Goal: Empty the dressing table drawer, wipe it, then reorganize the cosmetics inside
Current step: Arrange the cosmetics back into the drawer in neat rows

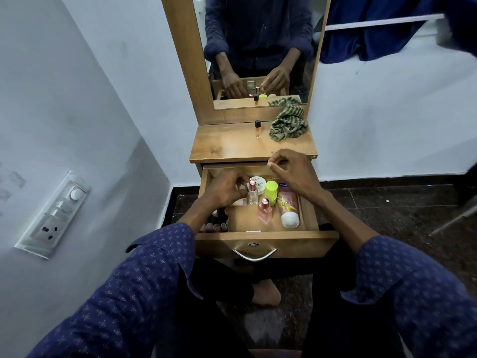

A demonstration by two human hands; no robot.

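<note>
Upright clear glass perfume bottle with rose-gold cap (252, 193) just right of left hand (224, 190), fingers (238, 182) curled at it, grip unclear; right hand (293, 169) farther back, pinched, seemingly empty.

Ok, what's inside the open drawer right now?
In the drawer: a clear bottle at the left hand, a pink bottle, a lime-capped container, a white jar, a pink tube, small bottles at the left. The hands cover the back.
</note>
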